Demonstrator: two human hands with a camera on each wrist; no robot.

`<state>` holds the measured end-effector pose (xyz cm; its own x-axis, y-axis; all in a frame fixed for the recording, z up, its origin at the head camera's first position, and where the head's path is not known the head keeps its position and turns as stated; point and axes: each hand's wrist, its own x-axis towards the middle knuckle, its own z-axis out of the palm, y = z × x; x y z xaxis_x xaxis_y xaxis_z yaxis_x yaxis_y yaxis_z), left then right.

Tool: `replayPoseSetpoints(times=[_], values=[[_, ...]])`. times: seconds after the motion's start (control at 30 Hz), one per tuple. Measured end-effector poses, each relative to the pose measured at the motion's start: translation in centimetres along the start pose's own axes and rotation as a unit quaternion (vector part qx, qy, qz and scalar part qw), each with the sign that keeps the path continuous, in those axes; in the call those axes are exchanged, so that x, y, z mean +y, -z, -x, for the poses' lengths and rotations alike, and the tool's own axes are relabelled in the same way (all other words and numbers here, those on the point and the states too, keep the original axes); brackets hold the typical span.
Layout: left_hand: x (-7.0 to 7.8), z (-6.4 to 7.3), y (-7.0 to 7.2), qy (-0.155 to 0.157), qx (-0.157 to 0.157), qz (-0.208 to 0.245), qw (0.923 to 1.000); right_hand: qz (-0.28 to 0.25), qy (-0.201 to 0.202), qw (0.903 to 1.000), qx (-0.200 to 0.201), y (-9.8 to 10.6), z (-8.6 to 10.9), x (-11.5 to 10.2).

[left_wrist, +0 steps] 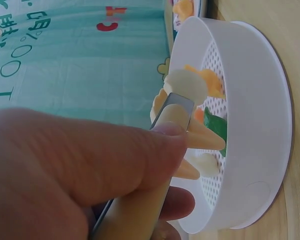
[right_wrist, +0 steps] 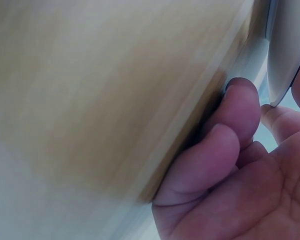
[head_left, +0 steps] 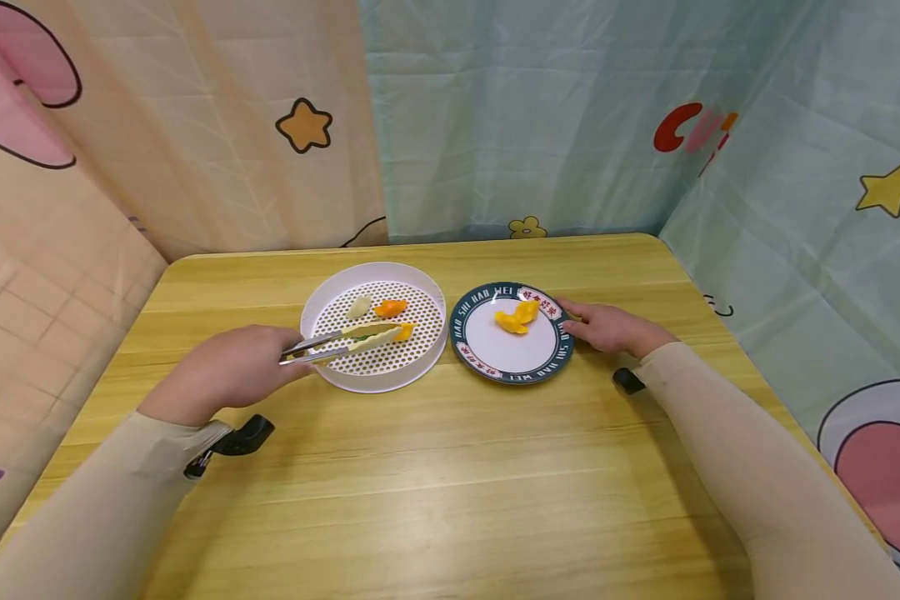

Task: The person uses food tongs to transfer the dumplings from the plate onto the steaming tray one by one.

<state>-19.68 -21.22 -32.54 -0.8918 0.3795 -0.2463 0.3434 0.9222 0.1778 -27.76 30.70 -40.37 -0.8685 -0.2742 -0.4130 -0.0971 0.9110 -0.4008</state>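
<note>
My left hand (head_left: 243,367) grips a pair of metal tongs (head_left: 330,343) with cream scalloped ends. These ends reach over a white round basket (head_left: 438,350) with a perforated floor, their tips overlapping a yellow piece (head_left: 403,332). Also in the basket are a whitish piece (head_left: 359,307), an orange piece (head_left: 391,308) and a green piece (left_wrist: 216,129), partly hidden by the tongs. My right hand (head_left: 611,327) pinches the right rim of a dark-bordered plate (head_left: 513,354), thumb on top and a finger (right_wrist: 277,122) under the edge. Yellow pieces (head_left: 517,317) lie on the plate.
Basket and plate stand side by side on a wooden table (head_left: 435,500), close to each other. Behind the table's back edge hang printed curtains (head_left: 510,125), and another curtain borders the right side.
</note>
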Motion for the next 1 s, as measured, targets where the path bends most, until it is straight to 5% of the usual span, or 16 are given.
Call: replayPoseSetpoints(times=[0.63, 0.83, 1.0], values=[[0.1, -0.1, 0.2, -0.007, 0.004, -0.001, 1.0000, -0.010, -0.004, 0.9999, -0.003, 0.0, 0.1, -0.1], [0.3, 0.0, 0.5, 0.014, 0.002, 0.039, 0.9991, -0.009, -0.007, 0.9999, -0.004, 0.1, 0.1, -0.1], [1.2, -0.4, 0.7, 0.000, 0.022, 0.096, 0.9951, -0.010, -0.007, 0.9999, -0.007, 0.2, 0.1, -0.2]])
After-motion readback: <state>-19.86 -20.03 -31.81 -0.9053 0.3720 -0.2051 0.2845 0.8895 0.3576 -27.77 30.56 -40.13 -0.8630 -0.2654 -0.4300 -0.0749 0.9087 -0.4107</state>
